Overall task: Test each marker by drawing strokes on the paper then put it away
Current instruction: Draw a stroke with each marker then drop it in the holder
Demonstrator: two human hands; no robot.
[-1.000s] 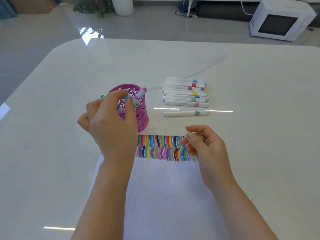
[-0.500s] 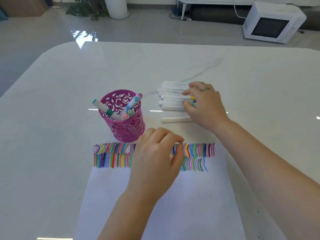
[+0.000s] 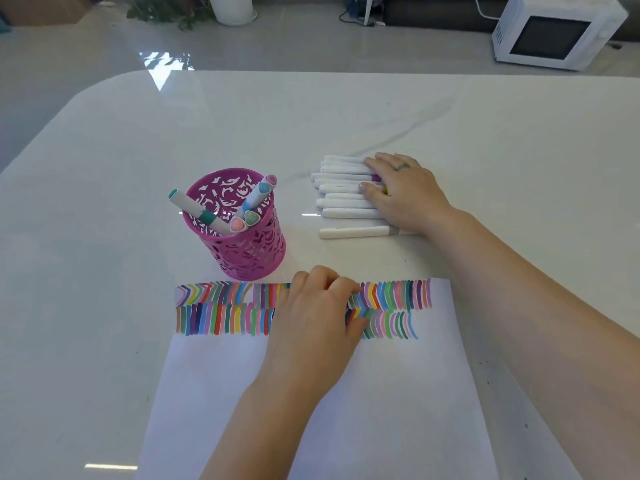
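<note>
A white paper sheet (image 3: 381, 410) lies in front of me, with two rows of coloured strokes (image 3: 221, 317) along its top edge. My left hand (image 3: 318, 317) rests on those strokes with its fingers curled and holds nothing. Just behind the paper stands a pink cut-out pen cup (image 3: 256, 251) with several capped markers in it, one teal-banded (image 3: 188, 206). Right of the cup lies a pile of white markers (image 3: 343, 202), and one single marker (image 3: 353, 232) lies nearest me. My right hand (image 3: 405, 192) lies flat over the pile's right ends, fingers spread on the markers, none lifted.
Everything sits on a glossy white table (image 3: 104, 271) with rounded far corners. On the floor beyond it stand a white microwave (image 3: 550, 32) at the far right and a white plant pot (image 3: 232, 8) at the far left.
My left hand left the cup and came down onto the paper's strokes. My right hand reached from the paper to the marker pile and has slid a little over it.
</note>
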